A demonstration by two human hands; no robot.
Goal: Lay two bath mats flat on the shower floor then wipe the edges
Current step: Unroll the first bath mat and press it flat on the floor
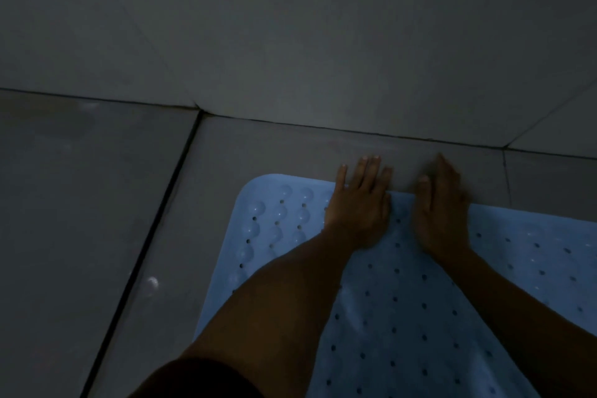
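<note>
Pale blue perforated rubber bath mat [403, 284], rounded corner, raised bumps along its left margin: lies on the grey tiled shower floor [97, 220], far edge running left to right just short of the wall joint. Extends right and toward the camera, out of frame; long axis cannot be judged. Only one mat in view; no cloth seen.

Left hand [358, 207]: palm down, fingers spread and straight, heel on the mat, fingertips [370, 162] over the far edge onto bare tile. Holds nothing.

Right hand [442, 207]: just beside the left, flat, palm down, fingers together pointing toward the wall [290, 26], tips also past the edge. Nothing grasped; dim light, thumb not clearly made out.

Both forearms reach forward from below, nearly parallel, left arm crossing the mat's left part.

Judgement: pressing-flat step at the far edge, near the left corner. The unpressed run of that edge lies to the right of both hands; right hand is nearer to it, so smoothing would likely go rightward along the edge. Wiping not yet begun.
</note>
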